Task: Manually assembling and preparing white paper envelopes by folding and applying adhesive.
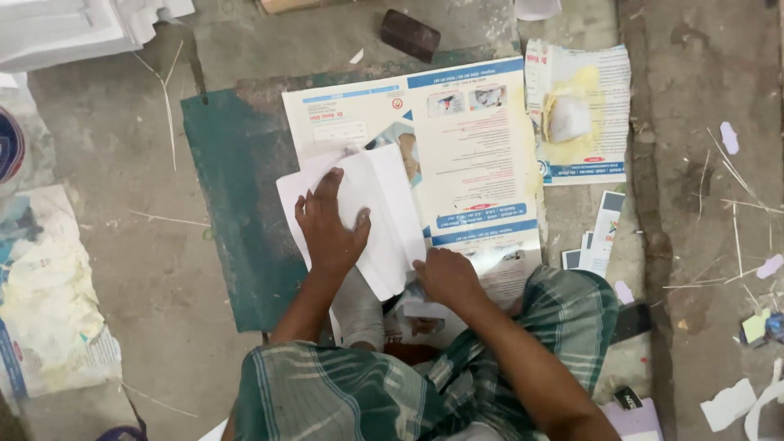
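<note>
Green checked cloth over the seated person's knees fills the bottom of the view, nearest the camera. Above it, both forearms extend forward onto the work area. Left hand lies flat, palm down and fingers spread, pressing on a folded white paper; it is not clenched and pins the sheet rather than gripping it. Right hand sits at the lower right corner of the same paper, fingers curled at its edge; whether it pinches the edge or only rests against it cannot be told. White paper lies tilted, partly on a dark green board and partly overlapping a large printed sheet with blue bands, which itself lies on the board and runs past its right side. Board rests directly on the grey concrete floor. To the right of the large sheet, just beside it, a 2nd printed sheet carries a yellowish smear and a white lump. Below that, several small printed cards lie stacked near the right knee. A dark brown rectangular block lies on the floor above the large sheet, apart from it. At far left, a crumpled, stained printed paper lies well apart from the hands. White moulded pieces occupy the upper left corner. Thin straws and paper scraps are scattered over the floor at right.
</note>
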